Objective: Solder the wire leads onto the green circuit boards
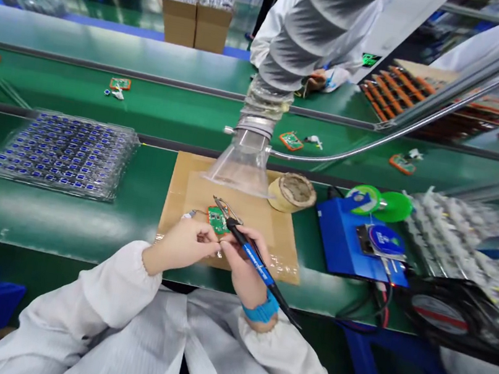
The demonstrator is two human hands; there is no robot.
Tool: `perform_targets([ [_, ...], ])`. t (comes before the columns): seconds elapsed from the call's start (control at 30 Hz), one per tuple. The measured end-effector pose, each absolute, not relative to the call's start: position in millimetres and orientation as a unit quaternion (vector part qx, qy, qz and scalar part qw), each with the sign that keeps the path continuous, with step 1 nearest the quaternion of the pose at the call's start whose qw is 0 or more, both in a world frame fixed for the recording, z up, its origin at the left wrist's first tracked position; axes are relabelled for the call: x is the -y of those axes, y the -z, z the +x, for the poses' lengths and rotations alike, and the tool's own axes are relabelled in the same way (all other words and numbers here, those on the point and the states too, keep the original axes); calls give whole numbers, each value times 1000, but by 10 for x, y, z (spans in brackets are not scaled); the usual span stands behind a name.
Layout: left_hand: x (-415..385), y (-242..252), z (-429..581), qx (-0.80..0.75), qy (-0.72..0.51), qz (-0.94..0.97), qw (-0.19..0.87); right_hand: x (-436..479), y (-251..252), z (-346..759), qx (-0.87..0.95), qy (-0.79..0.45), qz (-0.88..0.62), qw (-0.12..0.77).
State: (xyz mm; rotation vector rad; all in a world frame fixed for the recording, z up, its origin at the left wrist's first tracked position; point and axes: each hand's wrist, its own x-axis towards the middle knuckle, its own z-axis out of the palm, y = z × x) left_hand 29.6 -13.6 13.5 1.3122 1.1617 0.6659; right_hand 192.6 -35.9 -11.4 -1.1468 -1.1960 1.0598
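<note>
A small green circuit board (217, 220) lies on a brown cardboard mat (193, 188) on the green bench. My left hand (184, 245) is curled beside the board's near left edge, fingers pinched together at it. My right hand (245, 261) grips a blue and black soldering iron (252, 257) like a pen. The iron's metal tip (219, 202) points up-left over the board. A blue strap (262, 309) wraps my right wrist.
A clear fume funnel (244, 164) on a grey hose hangs just behind the board. A round tip-cleaner pot (293, 192) and a blue soldering station (354, 237) stand right. A tray of blue parts (62, 153) lies left. Another person in white (278, 22) works across the conveyor.
</note>
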Motion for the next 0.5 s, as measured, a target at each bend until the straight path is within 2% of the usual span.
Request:
perform_targets([
  [0.33, 96, -64, 226, -501, -301, 547, 599, 288, 59, 1888, 482, -448, -491, 571],
  [0.5, 12, -97, 153, -509, -262, 618, 539, 297, 138, 1860, 491, -433, -506, 561],
])
